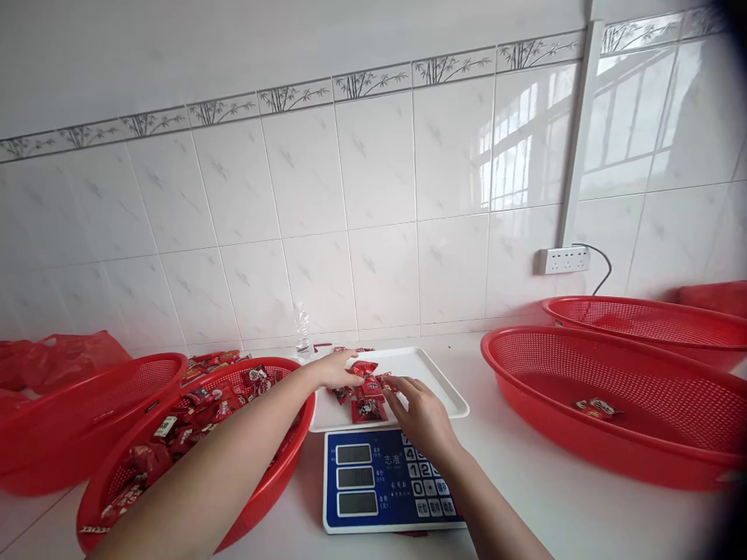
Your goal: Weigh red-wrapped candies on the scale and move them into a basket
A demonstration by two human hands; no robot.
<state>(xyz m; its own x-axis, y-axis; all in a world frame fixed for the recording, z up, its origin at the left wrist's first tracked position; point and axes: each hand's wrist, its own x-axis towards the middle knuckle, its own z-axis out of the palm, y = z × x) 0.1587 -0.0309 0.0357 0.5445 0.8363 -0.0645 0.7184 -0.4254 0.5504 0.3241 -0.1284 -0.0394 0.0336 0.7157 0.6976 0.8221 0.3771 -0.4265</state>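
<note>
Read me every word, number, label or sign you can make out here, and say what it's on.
"志准": blue scale panel
"4": number key
"1": number key
"2": number key
"0": number key
Too small or blurred: small print beside the displays, bottom-row keys, lettering on the red packets.
No digits readable on the displays.

By the back edge of the worktop (560, 517), a plastic bottle (303, 334) is set; rightward, a socket strip (563, 260) is wall-mounted.
</note>
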